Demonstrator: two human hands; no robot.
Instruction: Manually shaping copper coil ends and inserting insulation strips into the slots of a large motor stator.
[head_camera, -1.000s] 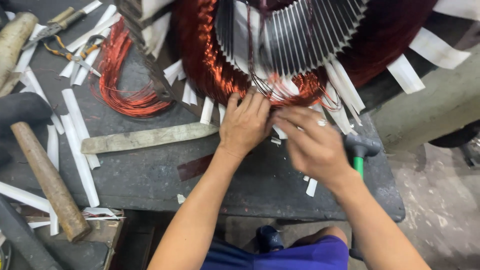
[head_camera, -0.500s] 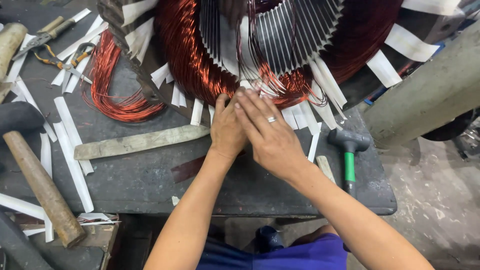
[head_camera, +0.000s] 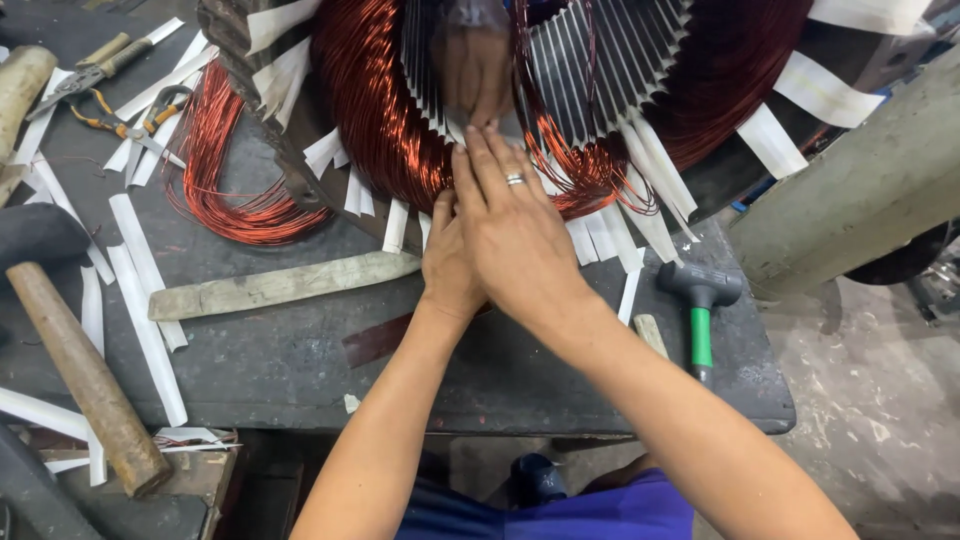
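The right hand (head_camera: 515, 240) is lying flat with its fingers straight, pressing on the copper wire (head_camera: 400, 150) at the bottom edge of the big round motor (head_camera: 600, 70). Its grip is wide open and holding nothing. The left hand (head_camera: 448, 268) is tucked under the right one, touching the wire too, but I cannot tell how its fingers are sitting. The motor is resting on the dark bench (head_camera: 300, 360). A green-handled hammer (head_camera: 700, 300) is lying just beside the right arm, and a flat wooden stick (head_camera: 280, 285) is lying to the left.
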